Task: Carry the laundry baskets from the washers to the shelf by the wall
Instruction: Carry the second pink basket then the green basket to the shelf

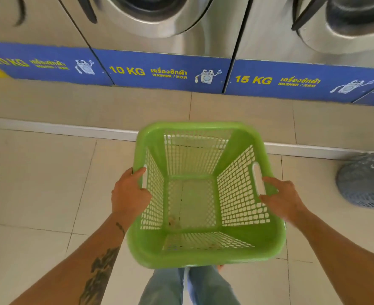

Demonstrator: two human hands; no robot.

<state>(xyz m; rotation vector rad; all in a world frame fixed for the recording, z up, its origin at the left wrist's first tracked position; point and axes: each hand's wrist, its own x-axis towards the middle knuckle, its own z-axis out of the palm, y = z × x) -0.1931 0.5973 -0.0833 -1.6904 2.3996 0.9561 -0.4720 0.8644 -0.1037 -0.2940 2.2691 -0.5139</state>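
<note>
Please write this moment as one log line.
green basket: no laundry | left hand: grips rim | right hand: at handle

A green basket [206, 258] is in front of the washers [203, 40]; the left grip [130, 192] holds its left rim; the right grip [280, 199] lays straight fingers on the right rim, by the handle hole; a grey basket [366, 183] stands on the floor [38, 183] nearby.

View: one wide-angle camera worn on the person's head.
Facing: forward and steeply down onto the tiled floor [38, 183], with the washers [155, 23] across the top edge.
Nearness: close above the green basket [151, 256], the person's legs [164, 287] at the bottom edge.
</note>
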